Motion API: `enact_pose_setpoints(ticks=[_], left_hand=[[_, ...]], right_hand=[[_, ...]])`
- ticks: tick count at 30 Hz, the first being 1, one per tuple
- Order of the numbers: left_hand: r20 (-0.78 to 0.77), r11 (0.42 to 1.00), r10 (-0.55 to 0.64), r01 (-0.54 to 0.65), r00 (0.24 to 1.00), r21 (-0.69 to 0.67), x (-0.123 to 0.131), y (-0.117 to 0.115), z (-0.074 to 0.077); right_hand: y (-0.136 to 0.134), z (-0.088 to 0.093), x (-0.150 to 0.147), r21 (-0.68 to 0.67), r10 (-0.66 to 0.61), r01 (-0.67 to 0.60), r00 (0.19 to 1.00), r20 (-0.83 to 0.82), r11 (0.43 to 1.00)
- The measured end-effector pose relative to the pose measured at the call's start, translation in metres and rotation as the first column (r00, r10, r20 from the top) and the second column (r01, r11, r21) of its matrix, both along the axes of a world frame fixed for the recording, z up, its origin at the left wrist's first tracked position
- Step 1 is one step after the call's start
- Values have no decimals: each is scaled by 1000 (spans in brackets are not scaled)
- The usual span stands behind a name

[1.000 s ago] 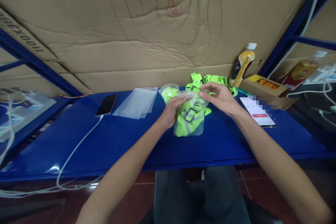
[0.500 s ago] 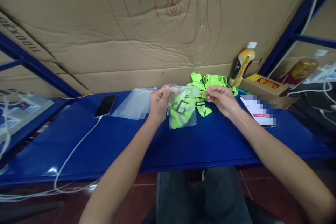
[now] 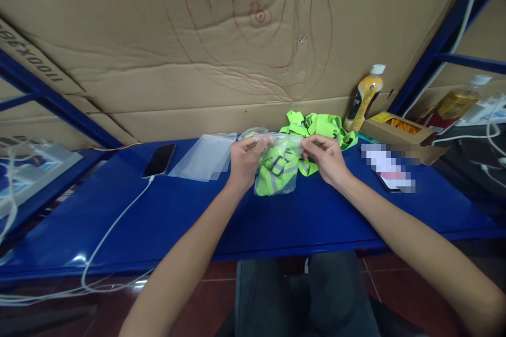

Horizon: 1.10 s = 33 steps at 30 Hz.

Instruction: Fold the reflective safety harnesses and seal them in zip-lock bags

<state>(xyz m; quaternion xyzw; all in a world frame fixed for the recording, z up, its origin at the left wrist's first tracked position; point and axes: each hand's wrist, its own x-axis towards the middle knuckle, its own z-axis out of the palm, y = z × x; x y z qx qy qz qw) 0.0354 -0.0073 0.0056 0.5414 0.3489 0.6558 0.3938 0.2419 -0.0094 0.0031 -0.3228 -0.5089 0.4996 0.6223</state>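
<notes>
I am sitting at a glossy blue metal shelf [image 3: 166, 216] backed by creased brown cardboard [image 3: 158, 63]. Above the shelf, I am holding a clear, crinkly plastic bag [image 3: 279, 168] stuffed with a neon-green reflective strap. My left hand [image 3: 244, 160] is pinching its top left corner and my right hand [image 3: 323, 158] its top right corner, fingers closed on the film. Behind the bag, loose green straps [image 3: 320, 126] are lying heaped.
</notes>
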Motion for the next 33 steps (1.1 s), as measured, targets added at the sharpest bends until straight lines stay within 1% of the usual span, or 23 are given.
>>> enact_pose_setpoints(ticks=[4, 11, 15, 17, 20, 23, 25, 26, 28, 29, 31, 33], left_hand=[[45, 998, -43, 45, 998, -37, -2, -1, 2], [-3, 1000, -2, 2, 1000, 11, -3, 1, -1], [-23, 1000, -13, 14, 1000, 8, -3, 2, -3], [-21, 1000, -1, 0, 1000, -3, -3, 2, -4], [-6, 1000, 4, -4, 1000, -14, -3, 3, -5], [-2, 1000, -14, 14, 1000, -9, -1, 1, -4], [23, 998, -49, 50, 999, -40, 1, -1, -2], [26, 994, -85, 87, 996, -71, 3, -2, -1], [-9, 975, -174, 171, 985, -140, 6, -4, 1], [-40, 966, -205, 196, 978, -167, 6, -5, 2], [-88, 963, -211, 191, 974, -190, 5, -3, 2], [-75, 971, -162, 146, 984, -188, -2, 1, 3]], right_hand=[[-2, 1, -2, -3, -8, 7, 1000, -25, 1000], [-6, 5, -6, -22, -13, 12, 1000, -24, 1000], [-6, 5, -6, -8, -19, 18, 997, -70, 1000], [-6, 4, -7, -9, -16, 16, 997, -82, 1000], [-8, 3, -10, -31, 13, -14, 999, -42, 999], [-7, 4, -12, -50, 0, 1, 1000, 19, 999], [-5, 7, -13, -50, -31, 33, 999, 32, 998], [-3, 10, -13, -51, -42, 43, 999, 27, 998], [2, 15, -15, -60, -45, 45, 999, 7, 997], [4, 17, -16, -61, -42, 42, 999, -6, 997], [9, 19, -19, -36, -26, 26, 999, -20, 999], [13, 17, -19, 3, -7, 7, 1000, -20, 1000]])
